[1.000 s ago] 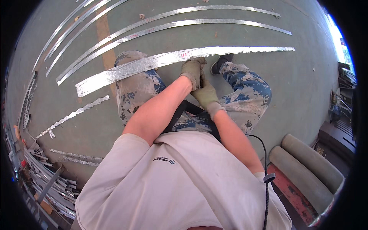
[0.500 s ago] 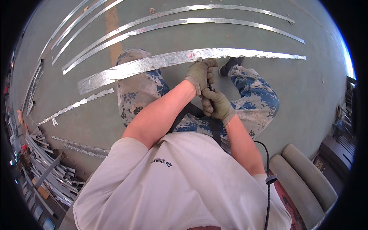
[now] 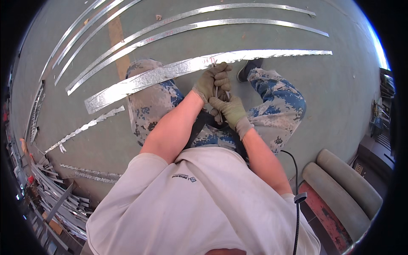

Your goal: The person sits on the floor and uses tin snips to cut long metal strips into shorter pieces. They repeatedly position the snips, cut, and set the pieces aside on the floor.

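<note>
A wide, shiny sheet-metal strip lies across in front of me, over my left knee. It narrows to the right, where its lower edge is jagged, and bears red marks near the middle. Both my hands wear olive-green work gloves. My left hand is closed around the upper part of a pair of tin snips, right at the strip's lower edge. Closer to my body, my right hand grips the handles. The gloves cover most of the snips; their tips show small against the strip.
Several long, narrow metal strips lie on the green floor beyond. Twisted offcuts are at the left, near a scrap heap. Two grey padded rolls stand at the lower right. A black cable runs down my right side.
Both hands have shifted slightly left, along the strip's edge. The handles of the snips now show spread apart between my gloves. The whole view has turned a little.
</note>
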Tool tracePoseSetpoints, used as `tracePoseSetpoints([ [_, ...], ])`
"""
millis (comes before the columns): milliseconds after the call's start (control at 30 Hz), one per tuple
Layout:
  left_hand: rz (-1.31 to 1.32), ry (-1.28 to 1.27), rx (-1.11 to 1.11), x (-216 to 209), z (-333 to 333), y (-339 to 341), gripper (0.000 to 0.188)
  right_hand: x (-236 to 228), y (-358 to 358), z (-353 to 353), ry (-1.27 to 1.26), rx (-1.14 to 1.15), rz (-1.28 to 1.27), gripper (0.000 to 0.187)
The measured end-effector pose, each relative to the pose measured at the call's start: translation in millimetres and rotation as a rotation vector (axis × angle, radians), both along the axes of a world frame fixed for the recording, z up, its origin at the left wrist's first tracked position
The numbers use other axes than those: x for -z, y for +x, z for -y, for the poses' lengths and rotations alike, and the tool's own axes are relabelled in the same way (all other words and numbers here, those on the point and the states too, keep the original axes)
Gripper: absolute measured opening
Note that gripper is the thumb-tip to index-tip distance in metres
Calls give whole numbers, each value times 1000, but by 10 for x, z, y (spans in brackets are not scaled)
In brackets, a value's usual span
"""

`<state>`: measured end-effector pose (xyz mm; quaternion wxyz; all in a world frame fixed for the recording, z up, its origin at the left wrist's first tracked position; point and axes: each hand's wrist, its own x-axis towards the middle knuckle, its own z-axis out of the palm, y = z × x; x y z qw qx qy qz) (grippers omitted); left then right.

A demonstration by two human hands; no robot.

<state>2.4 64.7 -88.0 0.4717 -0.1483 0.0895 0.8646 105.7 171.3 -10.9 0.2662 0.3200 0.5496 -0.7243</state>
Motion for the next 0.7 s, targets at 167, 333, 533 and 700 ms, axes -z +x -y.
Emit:
tracePoseSetpoints([
  [167,-72,-460,56,-270,39,61,33,-4,-1,-70,-95,5,33,27],
  [333,-168,-646,-264,-40,308,96,35,-26,-7,-109,-259,91,131,31],
  [533,-110,-747,-410,-289,344,33,39,104,123,-117,-303,95,93,34],
  [700,-161,-744,-414,-305,324,28,41,207,214,-52,-182,84,65,31],
])
